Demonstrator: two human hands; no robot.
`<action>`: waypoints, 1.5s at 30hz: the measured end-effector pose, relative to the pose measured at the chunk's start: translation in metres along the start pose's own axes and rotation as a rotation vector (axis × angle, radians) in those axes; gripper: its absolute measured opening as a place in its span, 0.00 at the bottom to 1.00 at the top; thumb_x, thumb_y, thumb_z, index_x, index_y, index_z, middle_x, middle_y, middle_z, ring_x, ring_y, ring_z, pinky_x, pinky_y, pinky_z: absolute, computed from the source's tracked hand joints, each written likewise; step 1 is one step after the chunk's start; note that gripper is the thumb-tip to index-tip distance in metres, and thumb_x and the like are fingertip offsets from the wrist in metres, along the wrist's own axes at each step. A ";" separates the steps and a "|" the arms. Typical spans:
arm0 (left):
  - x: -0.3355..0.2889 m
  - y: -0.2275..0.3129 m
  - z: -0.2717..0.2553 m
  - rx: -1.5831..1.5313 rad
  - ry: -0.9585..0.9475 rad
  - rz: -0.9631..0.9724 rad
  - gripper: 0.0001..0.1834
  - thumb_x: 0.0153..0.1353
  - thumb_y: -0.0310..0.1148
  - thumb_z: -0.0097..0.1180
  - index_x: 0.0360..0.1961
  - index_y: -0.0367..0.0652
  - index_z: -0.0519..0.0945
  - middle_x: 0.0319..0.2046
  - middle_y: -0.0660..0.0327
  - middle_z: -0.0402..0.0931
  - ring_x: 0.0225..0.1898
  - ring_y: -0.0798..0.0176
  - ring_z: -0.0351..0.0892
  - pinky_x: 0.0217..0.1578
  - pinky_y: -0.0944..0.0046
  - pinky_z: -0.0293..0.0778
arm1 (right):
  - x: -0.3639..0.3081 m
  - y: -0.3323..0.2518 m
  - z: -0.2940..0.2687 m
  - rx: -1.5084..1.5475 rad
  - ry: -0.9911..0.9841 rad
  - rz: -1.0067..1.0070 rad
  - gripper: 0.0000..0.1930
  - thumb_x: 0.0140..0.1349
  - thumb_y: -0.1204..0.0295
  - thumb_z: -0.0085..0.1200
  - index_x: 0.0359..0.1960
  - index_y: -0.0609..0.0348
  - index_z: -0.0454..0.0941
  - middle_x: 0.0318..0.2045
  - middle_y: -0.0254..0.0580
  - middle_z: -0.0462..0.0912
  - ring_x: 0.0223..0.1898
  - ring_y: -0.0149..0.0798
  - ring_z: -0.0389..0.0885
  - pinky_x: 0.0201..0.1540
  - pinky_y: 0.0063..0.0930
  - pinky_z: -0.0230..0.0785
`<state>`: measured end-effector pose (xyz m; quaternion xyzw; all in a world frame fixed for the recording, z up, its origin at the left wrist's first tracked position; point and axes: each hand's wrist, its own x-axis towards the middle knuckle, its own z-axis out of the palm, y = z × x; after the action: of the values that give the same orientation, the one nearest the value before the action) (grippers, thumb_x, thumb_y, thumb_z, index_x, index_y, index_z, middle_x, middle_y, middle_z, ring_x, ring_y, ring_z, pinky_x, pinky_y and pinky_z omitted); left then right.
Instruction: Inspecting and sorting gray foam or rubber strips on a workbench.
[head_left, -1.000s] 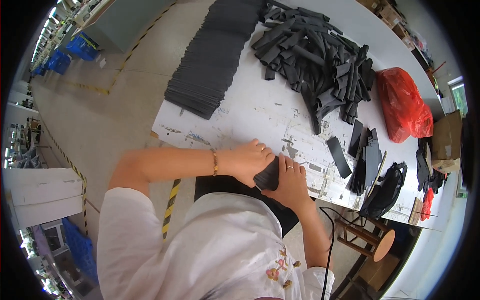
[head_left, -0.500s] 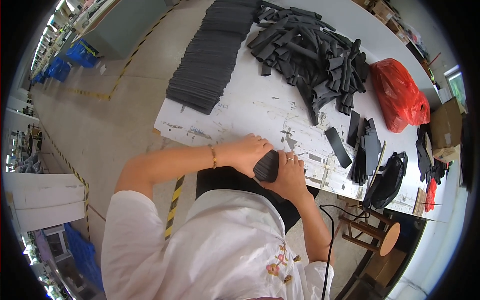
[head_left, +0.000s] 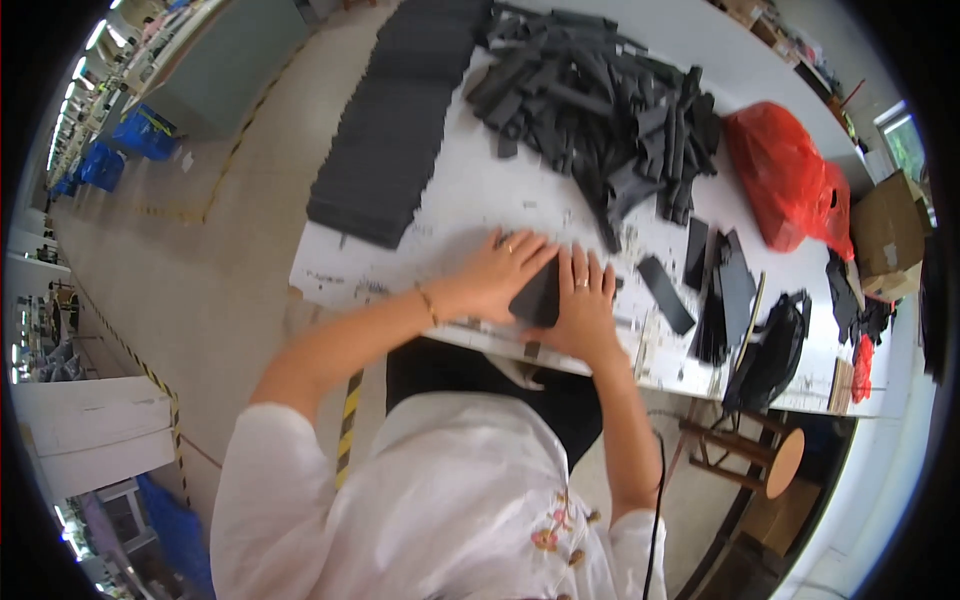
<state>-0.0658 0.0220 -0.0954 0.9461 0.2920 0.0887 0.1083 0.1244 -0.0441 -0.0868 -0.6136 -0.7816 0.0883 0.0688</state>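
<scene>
Near the table's front edge, a small stack of dark grey strips lies between my two hands. My left hand presses its left side, fingers stretched forward over the far corner. Against the right side is my right hand, its fingers pointing away from me and its thumb along the near edge. The stack's underside and part of its sides are hidden by the hands. Beyond my left hand, a long row of overlapping dark grey strips runs to the far end of the table.
A loose heap of dark strips covers the back of the white table. To the right are several flat strips, a red plastic bag, a black bag and a cardboard box. A wooden stool stands below the table's edge.
Both hands have moved forward from the table's edge with the stack and lowered it to the tabletop. Its layered edges faced up before; now a flat face shows. My fingers have straightened.
</scene>
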 end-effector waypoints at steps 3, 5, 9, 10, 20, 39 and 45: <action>0.005 -0.003 -0.001 -0.022 -0.047 -0.012 0.65 0.30 0.42 0.75 0.70 0.40 0.51 0.68 0.49 0.52 0.70 0.46 0.51 0.61 0.32 0.53 | 0.008 0.018 -0.033 0.169 -0.044 -0.046 0.64 0.38 0.34 0.64 0.70 0.65 0.50 0.70 0.63 0.52 0.73 0.58 0.45 0.70 0.62 0.35; 0.008 -0.002 0.000 0.003 -0.091 -0.043 0.66 0.31 0.42 0.75 0.71 0.41 0.49 0.69 0.50 0.50 0.71 0.46 0.49 0.62 0.31 0.53 | 0.025 0.022 -0.061 0.067 0.283 -0.026 0.56 0.49 0.38 0.59 0.70 0.65 0.50 0.69 0.60 0.55 0.73 0.56 0.47 0.70 0.59 0.35; 0.001 -0.002 -0.005 0.029 -0.105 -0.079 0.66 0.32 0.42 0.75 0.72 0.41 0.46 0.70 0.49 0.48 0.72 0.46 0.46 0.62 0.30 0.52 | 0.049 0.000 -0.091 0.128 0.581 0.015 0.41 0.63 0.48 0.52 0.69 0.64 0.54 0.69 0.53 0.58 0.73 0.54 0.49 0.71 0.55 0.36; 0.004 0.000 -0.005 0.026 -0.085 -0.052 0.66 0.32 0.42 0.75 0.71 0.40 0.48 0.70 0.48 0.49 0.71 0.45 0.47 0.61 0.30 0.52 | 0.051 -0.001 -0.066 0.050 0.572 0.054 0.38 0.65 0.49 0.48 0.69 0.64 0.56 0.69 0.52 0.59 0.72 0.53 0.51 0.71 0.55 0.36; 0.000 0.000 -0.001 -0.012 -0.103 -0.076 0.64 0.35 0.42 0.74 0.72 0.41 0.48 0.70 0.48 0.47 0.72 0.44 0.46 0.64 0.30 0.50 | 0.026 0.061 -0.038 1.082 0.489 0.235 0.36 0.74 0.45 0.23 0.67 0.63 0.62 0.63 0.49 0.70 0.65 0.42 0.65 0.70 0.39 0.47; 0.001 0.005 -0.010 0.108 -0.167 -0.058 0.67 0.35 0.48 0.76 0.73 0.45 0.46 0.69 0.47 0.48 0.71 0.43 0.48 0.62 0.26 0.48 | 0.010 0.031 0.008 0.228 0.358 0.150 0.35 0.70 0.44 0.34 0.69 0.57 0.58 0.69 0.54 0.57 0.73 0.54 0.45 0.71 0.56 0.35; 0.002 0.002 -0.003 0.047 -0.047 -0.116 0.67 0.35 0.51 0.75 0.72 0.40 0.47 0.62 0.51 0.59 0.63 0.49 0.60 0.62 0.32 0.52 | 0.016 0.014 0.006 0.194 0.131 0.028 0.44 0.62 0.37 0.43 0.65 0.67 0.60 0.58 0.55 0.70 0.62 0.53 0.65 0.69 0.61 0.38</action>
<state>-0.0644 0.0221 -0.0918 0.9317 0.3458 0.0531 0.0979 0.1330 -0.0260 -0.0957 -0.6194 -0.7546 0.1241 0.1774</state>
